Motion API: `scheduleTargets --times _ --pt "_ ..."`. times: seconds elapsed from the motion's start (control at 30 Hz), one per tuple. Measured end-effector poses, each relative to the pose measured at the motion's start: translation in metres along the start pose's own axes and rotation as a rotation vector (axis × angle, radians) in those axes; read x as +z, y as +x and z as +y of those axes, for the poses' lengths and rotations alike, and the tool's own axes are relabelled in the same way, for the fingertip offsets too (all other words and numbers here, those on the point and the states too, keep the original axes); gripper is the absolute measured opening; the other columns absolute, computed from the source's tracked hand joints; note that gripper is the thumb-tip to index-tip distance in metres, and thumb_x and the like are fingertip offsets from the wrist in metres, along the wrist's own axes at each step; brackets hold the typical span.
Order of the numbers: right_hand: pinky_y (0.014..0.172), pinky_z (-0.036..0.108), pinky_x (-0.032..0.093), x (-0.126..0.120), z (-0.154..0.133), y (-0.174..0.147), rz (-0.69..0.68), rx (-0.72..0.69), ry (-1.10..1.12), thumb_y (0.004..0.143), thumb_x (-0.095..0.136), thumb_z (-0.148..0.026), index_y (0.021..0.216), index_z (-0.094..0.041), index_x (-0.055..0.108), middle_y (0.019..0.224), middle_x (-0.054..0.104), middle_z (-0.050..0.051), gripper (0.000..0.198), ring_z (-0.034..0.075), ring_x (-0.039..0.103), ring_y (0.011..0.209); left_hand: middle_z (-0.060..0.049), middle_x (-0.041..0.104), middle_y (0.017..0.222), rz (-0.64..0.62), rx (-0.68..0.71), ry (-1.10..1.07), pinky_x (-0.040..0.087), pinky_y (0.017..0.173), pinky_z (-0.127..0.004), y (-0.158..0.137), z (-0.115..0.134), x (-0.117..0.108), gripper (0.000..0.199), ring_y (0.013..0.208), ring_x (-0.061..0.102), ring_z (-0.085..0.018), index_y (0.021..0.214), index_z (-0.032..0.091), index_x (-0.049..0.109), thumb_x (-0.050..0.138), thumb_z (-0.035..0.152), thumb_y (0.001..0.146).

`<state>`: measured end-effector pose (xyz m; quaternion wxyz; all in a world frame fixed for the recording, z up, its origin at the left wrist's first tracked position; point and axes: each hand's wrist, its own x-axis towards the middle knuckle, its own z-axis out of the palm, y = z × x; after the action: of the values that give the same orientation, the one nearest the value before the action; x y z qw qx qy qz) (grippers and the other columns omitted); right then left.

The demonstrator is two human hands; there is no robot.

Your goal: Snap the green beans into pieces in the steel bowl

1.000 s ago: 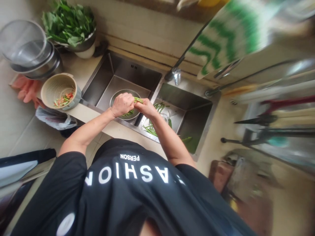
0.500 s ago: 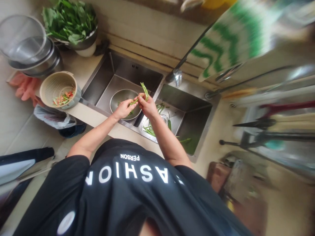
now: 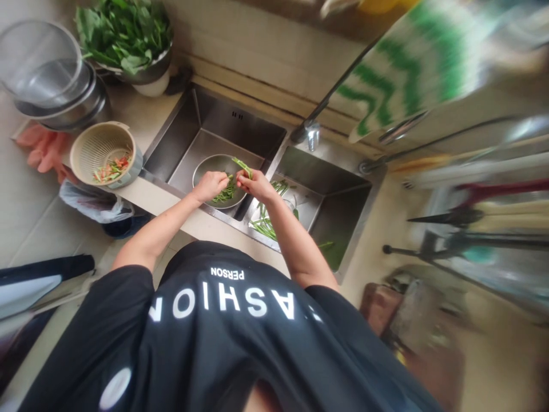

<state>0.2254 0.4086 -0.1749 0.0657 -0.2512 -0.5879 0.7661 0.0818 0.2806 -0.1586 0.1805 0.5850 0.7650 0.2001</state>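
Over a round metal bowl (image 3: pixel 198 173) in the left sink basin, my left hand (image 3: pixel 210 187) is closed, fingertips pinched on what looks like a short green stem piece, mostly hidden. Cut green stems (image 3: pixel 223 195) lie in the bowl below it. My right hand (image 3: pixel 258 186), just to the right and apart from the left, grips a longer green vegetable stem (image 3: pixel 242 166) that sticks up past the fingers. Beneath my right forearm, more long green stems (image 3: pixel 265 227) lie in the right basin.
A beige strainer basket (image 3: pixel 88 151) with red and green scraps stands left of the double sink (image 3: pixel 274 166). Behind it are stacked metal bowls (image 3: pixel 81 109) and a heap of leafy greens (image 3: pixel 128 37). The faucet (image 3: pixel 313 136) stands at the sink's back; a green-striped cloth (image 3: pixel 398 74) hangs right.
My hands were together on one stem; now they are apart, with the stem parted between them. The stem in my right hand looks shorter and sits lower.
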Motion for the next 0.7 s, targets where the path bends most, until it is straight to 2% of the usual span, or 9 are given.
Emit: scheduleTargets --times 0.07,0.13,0.23,0.37,0.4,0.47,0.6,0.67,0.7 --pt "0.053 0.022 0.035 -0.005 0.007 0.011 0.025 0.009 -0.190 0.074 0.067 -0.031 0.080 -0.016 0.061 0.062 0.060 -0.003 0.017 0.007 0.044 0.050 -0.010 0.070 0.083 -0.032 -0.073 0.089 0.046 0.076 -0.030 0.008 -0.019 0.010 0.020 0.078 0.060 -0.020 0.082 0.016 0.068 0.053 0.027 0.087" --pt "0.063 0.024 0.042 -0.009 0.011 0.019 0.035 0.008 -0.423 0.075 0.064 -0.022 0.080 -0.015 0.067 0.059 0.062 -0.003 0.009 0.011 0.053 0.055 -0.012 0.071 0.095 -0.075 -0.122 0.151 0.048 0.083 -0.033 0.013 -0.034 0.019 0.020 0.087 0.062 -0.022 0.095 0.014 0.070 0.060 0.026 0.082" --pt "0.077 0.028 0.045 -0.011 0.008 0.021 0.063 -0.010 -0.680 0.076 0.062 -0.014 0.088 -0.014 0.074 0.054 0.061 -0.003 0.017 0.016 0.062 0.065 -0.013 0.070 0.105 -0.041 -0.151 0.176 0.048 0.090 -0.037 0.014 -0.043 0.023 0.024 0.097 0.062 -0.024 0.102 0.015 0.072 0.057 0.022 0.085" --pt "0.077 0.028 0.045 -0.013 -0.003 0.010 0.004 -0.079 -0.719 0.079 0.058 -0.014 0.095 -0.013 0.076 0.056 0.062 -0.002 0.024 0.015 0.062 0.063 -0.016 0.064 0.124 0.208 -0.087 0.168 0.042 0.098 -0.043 0.008 -0.030 0.010 0.033 0.115 0.055 -0.028 0.118 0.016 0.067 0.051 0.021 0.090" --pt "0.075 0.027 0.045 -0.014 -0.006 0.006 -0.035 -0.096 -0.707 0.080 0.056 -0.016 0.093 -0.013 0.076 0.055 0.061 -0.002 0.024 0.014 0.060 0.060 -0.017 0.061 0.131 0.234 -0.046 0.190 0.039 0.100 -0.046 0.007 -0.024 0.005 0.037 0.121 0.051 -0.031 0.125 0.016 0.064 0.054 0.022 0.090" --pt "0.070 0.026 0.044 -0.017 -0.011 -0.001 -0.106 -0.125 -0.663 0.081 0.055 -0.020 0.091 -0.013 0.076 0.054 0.057 -0.004 0.024 0.013 0.055 0.056 -0.018 0.058 0.135 0.189 0.057 0.234 0.034 0.102 -0.052 0.005 -0.012 -0.005 0.043 0.126 0.046 -0.035 0.130 0.019 0.059 0.058 0.023 0.088" --pt "0.069 0.026 0.043 -0.022 -0.022 -0.011 -0.129 -0.178 -0.556 0.075 0.067 -0.035 0.100 -0.012 0.074 0.071 0.066 0.001 0.034 0.013 0.055 0.063 -0.015 0.067 0.110 0.025 0.149 0.278 0.031 0.098 -0.057 0.006 0.005 -0.018 0.025 0.114 0.053 -0.033 0.110 0.019 0.067 0.047 0.022 0.095" --pt "0.071 0.027 0.044 -0.023 -0.030 -0.015 -0.091 -0.220 -0.537 0.070 0.075 -0.041 0.108 -0.012 0.071 0.086 0.070 0.005 0.049 0.016 0.057 0.072 -0.014 0.067 0.101 0.035 0.169 0.310 0.030 0.098 -0.059 0.007 0.010 -0.021 0.024 0.110 0.054 -0.032 0.098 0.017 0.067 0.043 0.020 0.096" --pt "0.072 0.027 0.044 -0.022 -0.035 -0.016 -0.077 -0.241 -0.545 0.070 0.075 -0.043 0.109 -0.012 0.071 0.089 0.071 0.006 0.050 0.016 0.058 0.074 -0.014 0.067 0.098 0.055 0.192 0.325 0.030 0.098 -0.059 0.008 0.013 -0.023 0.025 0.109 0.053 -0.032 0.094 0.017 0.067 0.042 0.019 0.096"
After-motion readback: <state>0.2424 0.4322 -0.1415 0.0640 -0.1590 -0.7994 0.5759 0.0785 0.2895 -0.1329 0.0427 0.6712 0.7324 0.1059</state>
